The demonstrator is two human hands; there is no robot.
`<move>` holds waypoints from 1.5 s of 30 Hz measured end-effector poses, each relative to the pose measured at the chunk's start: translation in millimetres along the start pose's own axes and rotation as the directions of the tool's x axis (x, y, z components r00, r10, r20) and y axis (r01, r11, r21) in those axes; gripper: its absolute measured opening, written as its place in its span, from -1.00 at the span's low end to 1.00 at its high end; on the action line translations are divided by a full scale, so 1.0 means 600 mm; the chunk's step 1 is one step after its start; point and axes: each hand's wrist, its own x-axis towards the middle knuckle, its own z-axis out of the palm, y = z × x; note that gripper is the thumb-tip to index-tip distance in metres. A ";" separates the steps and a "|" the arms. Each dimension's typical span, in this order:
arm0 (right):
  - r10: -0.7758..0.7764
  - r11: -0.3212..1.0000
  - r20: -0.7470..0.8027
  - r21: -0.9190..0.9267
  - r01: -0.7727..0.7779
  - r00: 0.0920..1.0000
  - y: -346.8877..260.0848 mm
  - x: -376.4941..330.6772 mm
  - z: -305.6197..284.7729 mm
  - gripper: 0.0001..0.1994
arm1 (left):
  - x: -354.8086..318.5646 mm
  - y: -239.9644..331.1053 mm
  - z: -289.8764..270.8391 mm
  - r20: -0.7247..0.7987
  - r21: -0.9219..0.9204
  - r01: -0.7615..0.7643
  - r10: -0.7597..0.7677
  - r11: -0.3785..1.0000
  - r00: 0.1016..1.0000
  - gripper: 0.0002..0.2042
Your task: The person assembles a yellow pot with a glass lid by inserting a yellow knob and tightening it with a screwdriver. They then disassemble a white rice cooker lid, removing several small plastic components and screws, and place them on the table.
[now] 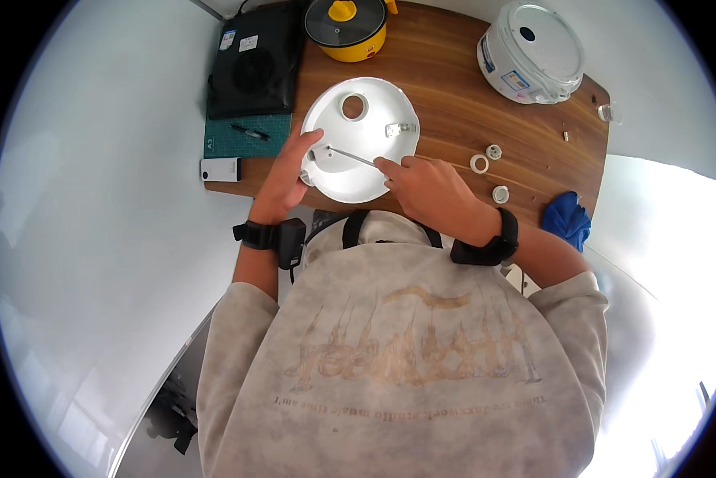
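Observation:
A white, round, shallow shell (358, 179) with a round hole near its far side lies in front of me. My left hand (284, 177) grips its left rim, thumb over the edge and other fingers partly hidden. My right hand (439, 193) is closed round a screwdriver (351, 157), its handle hidden in the palm. The thin metal shaft slants left across the shell. Its tip meets a small white block (321, 152) with dark holes, close to my left thumb. On the shell's right inner side sits a small metal bracket (400, 129).
On the brown wooden table (437, 56), white rings and caps (479, 164) lie right, near a blue cloth (566, 219). A white lidded pot (525, 60) and yellow pan (356, 50) stand behind. Left are a black hotplate (254, 76), green mat (222, 135), pen (250, 132) and white box (220, 170).

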 end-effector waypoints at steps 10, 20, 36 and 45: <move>0.192 0.122 0.511 0.835 -0.537 0.838 -0.019 -0.001 -0.025 -0.67 | -0.021 0.014 0.022 -0.072 0.116 -0.187 0.196 0.975 0.978 -0.39; 0.524 0.669 -0.256 0.714 -0.206 0.812 0.042 -0.071 -0.055 -0.74 | -0.057 0.031 0.008 -0.068 -0.256 -0.116 0.102 0.960 0.992 -0.46; 0.643 0.447 0.046 0.789 -0.422 0.765 0.170 -0.013 0.061 -0.72 | 0.023 -0.086 -0.088 0.194 0.318 0.252 -0.323 0.914 0.926 -0.53; 0.499 0.624 0.095 0.650 -0.433 0.861 0.220 0.027 0.114 -0.67 | 0.146 -0.055 -0.015 0.173 0.568 -0.040 -0.072 0.822 0.982 -0.52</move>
